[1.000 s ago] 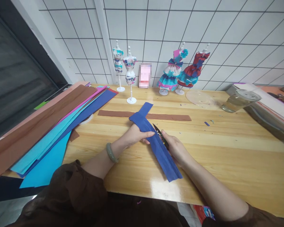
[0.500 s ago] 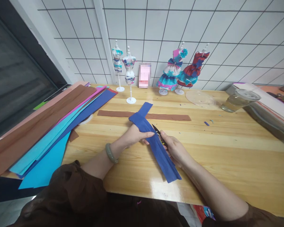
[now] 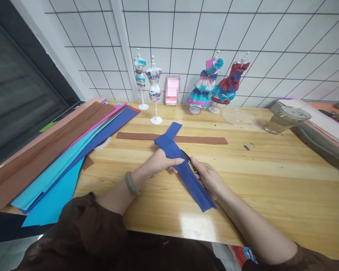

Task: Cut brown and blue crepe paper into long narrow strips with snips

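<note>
My left hand [image 3: 165, 162] pinches a folded strip of dark blue crepe paper [image 3: 193, 186] between thumb and fingers. The strip's far end crosses over a long brown paper strip [image 3: 202, 140] lying flat on the table. In my right hand [image 3: 207, 173] is a pair of dark-bladed scissors [image 3: 188, 156] with some yellow near the handles. Their blades lie along the right edge of the blue strip, just beyond my left thumb. The handles are mostly hidden by my fingers.
Layered coloured paper sheets [image 3: 62, 143] cover the left of the wooden table [image 3: 271, 188]. Along the back wall stand small white dress forms [image 3: 154, 84] and forms in paper dresses [image 3: 202, 88]. A lidded plastic cup [image 3: 285, 119] and small blue scraps [image 3: 246, 147] are on the right.
The scissor blades have turned slightly and look closer together against the strip's edge. The near end of the blue strip has lifted a little. My left hand has barely moved.
</note>
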The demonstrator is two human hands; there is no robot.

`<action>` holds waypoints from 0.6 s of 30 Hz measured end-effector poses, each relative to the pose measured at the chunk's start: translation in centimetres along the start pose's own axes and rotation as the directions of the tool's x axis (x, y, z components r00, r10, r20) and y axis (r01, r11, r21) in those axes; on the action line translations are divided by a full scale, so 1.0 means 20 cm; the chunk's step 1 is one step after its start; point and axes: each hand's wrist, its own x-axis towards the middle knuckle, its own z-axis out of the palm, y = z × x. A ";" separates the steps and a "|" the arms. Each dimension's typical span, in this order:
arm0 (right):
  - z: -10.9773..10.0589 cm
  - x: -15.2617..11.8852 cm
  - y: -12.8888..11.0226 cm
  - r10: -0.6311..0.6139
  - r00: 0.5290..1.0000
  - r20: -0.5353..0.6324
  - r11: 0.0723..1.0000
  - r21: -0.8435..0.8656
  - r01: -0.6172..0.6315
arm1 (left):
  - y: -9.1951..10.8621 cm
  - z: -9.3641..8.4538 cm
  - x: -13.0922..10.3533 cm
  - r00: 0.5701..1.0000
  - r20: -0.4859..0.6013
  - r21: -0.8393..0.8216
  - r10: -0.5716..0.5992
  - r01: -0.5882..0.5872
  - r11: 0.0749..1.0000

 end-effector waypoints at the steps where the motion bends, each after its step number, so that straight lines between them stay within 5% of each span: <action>1: 0.00 0.00 0.00 0.000 1.000 0.005 1.000 0.009 0.000 | 0.01 0.00 0.00 1.000 -0.007 -0.016 -0.006 0.006 1.000; 8: -0.01 0.00 0.01 0.014 1.000 -0.009 1.000 0.028 -0.014 | 0.04 -0.04 0.01 0.994 -0.085 -0.248 -0.074 0.051 0.968; 18: -0.01 0.01 0.01 0.020 0.999 -0.043 1.000 0.022 -0.019 | 0.02 -0.02 0.01 0.997 -0.051 -0.223 -0.060 0.048 0.974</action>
